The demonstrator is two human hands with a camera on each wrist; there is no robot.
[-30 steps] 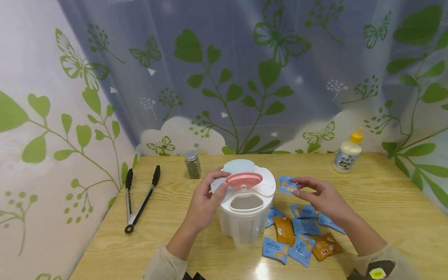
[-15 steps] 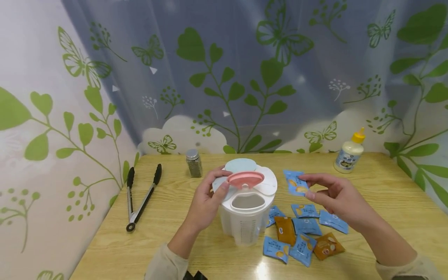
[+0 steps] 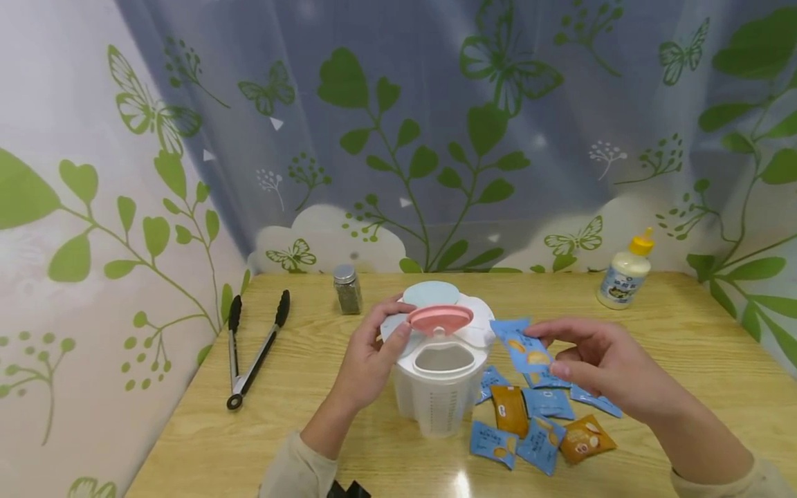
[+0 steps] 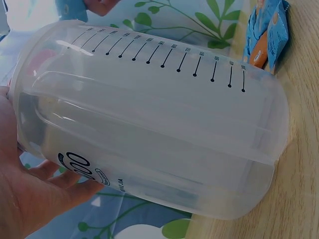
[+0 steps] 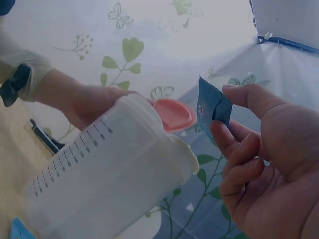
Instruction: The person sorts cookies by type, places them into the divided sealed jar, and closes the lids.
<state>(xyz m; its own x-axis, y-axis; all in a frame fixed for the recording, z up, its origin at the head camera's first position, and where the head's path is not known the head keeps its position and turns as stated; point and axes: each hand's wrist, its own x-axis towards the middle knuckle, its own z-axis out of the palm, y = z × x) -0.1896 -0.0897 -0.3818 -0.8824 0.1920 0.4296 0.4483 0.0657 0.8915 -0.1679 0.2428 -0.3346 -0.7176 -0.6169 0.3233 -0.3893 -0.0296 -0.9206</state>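
Observation:
A clear plastic storage canister [image 3: 438,408] with measuring marks and a white lid stands upright on the table. Its pink flap [image 3: 441,320] is raised, showing the pour opening in front. My left hand [image 3: 367,360] grips the lid's left side, thumb on top and fingers around the far side. Between thumb and fingers, my right hand [image 3: 604,363] pinches a small blue snack packet [image 3: 521,346], held in the air just right of the lid. In the right wrist view the same packet [image 5: 209,107] appears sealed. Several blue packets [image 3: 548,403] and two orange packets [image 3: 587,438] lie below that hand.
Metal tongs [image 3: 255,353] with black tips lie spread at the left. A spice jar [image 3: 347,290] with a silver cap stands behind the canister. At the back right is a squeeze bottle [image 3: 625,273] with a yellow cap. A patterned curtain [image 3: 386,228] hangs behind the table.
My right hand has shifted to the right and turned, and the packet in it now tilts lower beside the lid. The left hand keeps its grip on the canister.

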